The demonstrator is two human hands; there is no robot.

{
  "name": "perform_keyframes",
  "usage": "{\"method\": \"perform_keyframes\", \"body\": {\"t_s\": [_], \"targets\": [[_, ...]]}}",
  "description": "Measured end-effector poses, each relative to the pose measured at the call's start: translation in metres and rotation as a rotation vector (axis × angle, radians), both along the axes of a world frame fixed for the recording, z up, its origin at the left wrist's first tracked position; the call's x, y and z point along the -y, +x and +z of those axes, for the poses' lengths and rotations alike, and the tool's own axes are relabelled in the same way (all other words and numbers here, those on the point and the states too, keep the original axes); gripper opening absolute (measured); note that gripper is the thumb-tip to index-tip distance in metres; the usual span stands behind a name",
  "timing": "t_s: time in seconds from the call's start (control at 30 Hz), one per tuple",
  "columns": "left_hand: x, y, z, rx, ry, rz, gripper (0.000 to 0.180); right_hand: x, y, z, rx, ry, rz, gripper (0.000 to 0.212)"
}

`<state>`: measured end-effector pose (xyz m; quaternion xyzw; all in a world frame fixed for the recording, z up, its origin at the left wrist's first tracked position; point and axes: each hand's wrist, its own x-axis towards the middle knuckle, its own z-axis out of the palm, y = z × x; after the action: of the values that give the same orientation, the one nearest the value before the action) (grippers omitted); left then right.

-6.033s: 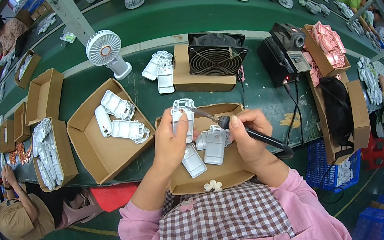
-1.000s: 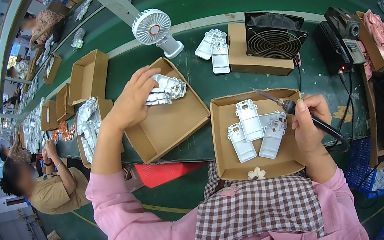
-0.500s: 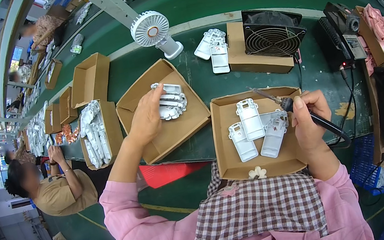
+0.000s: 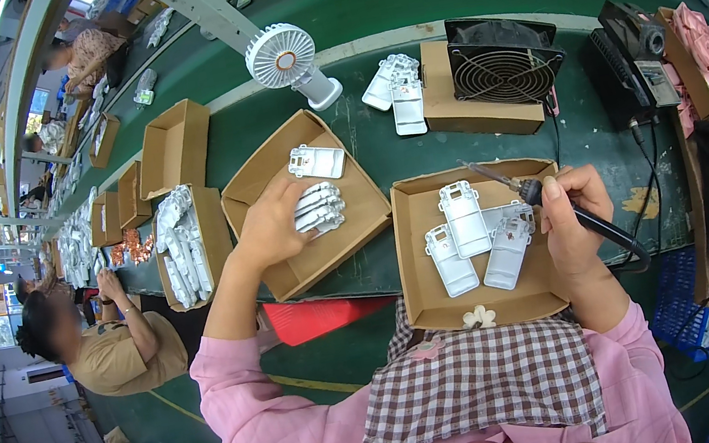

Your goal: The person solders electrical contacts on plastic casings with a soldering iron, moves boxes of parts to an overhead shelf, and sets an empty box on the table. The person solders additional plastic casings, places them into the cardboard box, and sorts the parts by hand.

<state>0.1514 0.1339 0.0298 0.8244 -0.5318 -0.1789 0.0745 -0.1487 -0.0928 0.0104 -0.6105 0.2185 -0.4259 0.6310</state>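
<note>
My left hand (image 4: 274, 222) curls around the side of a stack of white plastic shells (image 4: 318, 208) in the left cardboard box (image 4: 358, 244). A single white shell (image 4: 316, 162) lies just beyond that stack, apart from my fingers. My right hand (image 4: 573, 210) grips a soldering iron (image 4: 594, 225) by its black handle, its metal tip pointing left over the right cardboard box (image 4: 428, 307). Inside that box several white shells (image 4: 466, 220) overlap one another. A small cream flower-shaped piece (image 4: 478, 317) is by its near edge.
A white handheld fan (image 4: 280, 55) stands beyond the boxes. Behind, a black fan with a round grille (image 4: 503, 73) rests by a cardboard box, with white shells (image 4: 406, 97) beside it. Black equipment (image 4: 624, 77) with cables stands right. A person (image 4: 119, 347) sits at left.
My left hand has moved slightly nearer and to the side of the stack. One shell now lies separate beyond it. My right hand and the soldering iron stay nearly still.
</note>
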Motion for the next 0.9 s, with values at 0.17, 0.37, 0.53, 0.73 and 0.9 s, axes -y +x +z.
{"method": "perform_keyframes", "body": {"t_s": [0.17,0.37,0.53,0.73,0.9], "targets": [[0.000,0.008,-0.004,-0.634,-0.201,0.273,0.071,0.000,-0.001,0.000,0.001,-0.007,0.013,0.015],[0.006,0.005,-0.030,-0.943,-0.178,0.384,0.085,-0.001,-0.001,0.000,0.004,0.012,0.007,0.015],[-0.002,0.006,-0.009,-0.550,-0.084,0.150,0.078,0.001,-0.002,-0.003,-0.013,-0.036,-0.014,0.015],[-0.035,0.023,0.013,-0.732,-0.189,0.513,0.072,-0.001,-0.002,-0.001,-0.003,0.002,-0.005,0.015],[-0.006,0.002,0.000,-0.941,-0.275,0.532,0.061,-0.001,-0.003,0.002,0.036,0.017,0.015,0.014]]}}
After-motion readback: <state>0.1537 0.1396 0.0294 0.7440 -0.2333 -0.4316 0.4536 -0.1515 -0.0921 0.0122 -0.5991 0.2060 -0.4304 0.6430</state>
